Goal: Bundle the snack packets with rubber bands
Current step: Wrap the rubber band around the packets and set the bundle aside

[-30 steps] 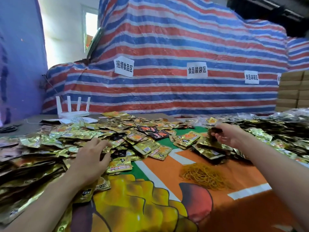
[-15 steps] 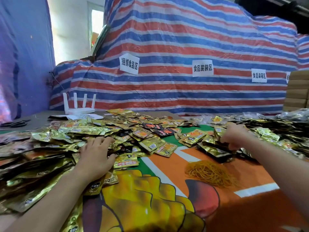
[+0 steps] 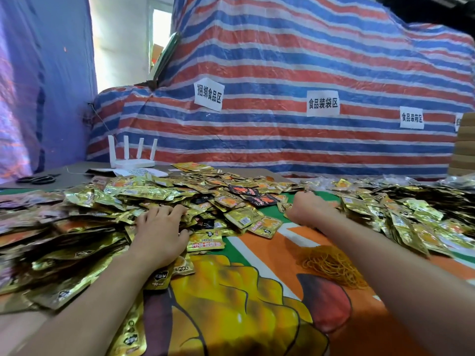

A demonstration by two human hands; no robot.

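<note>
Two pile edges: left hand (image 3: 159,233) flat on snack packets (image 3: 243,217), right hand (image 3: 309,209) fisted (grip unclear).

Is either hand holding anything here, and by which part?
Left hand lies flat on the snack packets, holding nothing. Right hand is curled, fingers hidden; cannot tell.

White router (image 3: 133,163), black scissors (image 3: 38,179) — striped tarp (image 3: 282,60) behind, bearing paper signs (image 3: 208,97).

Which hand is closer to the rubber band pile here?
Right. The right hand is just beyond the rubber band pile; the left hand rests on packets far to its left.
</note>
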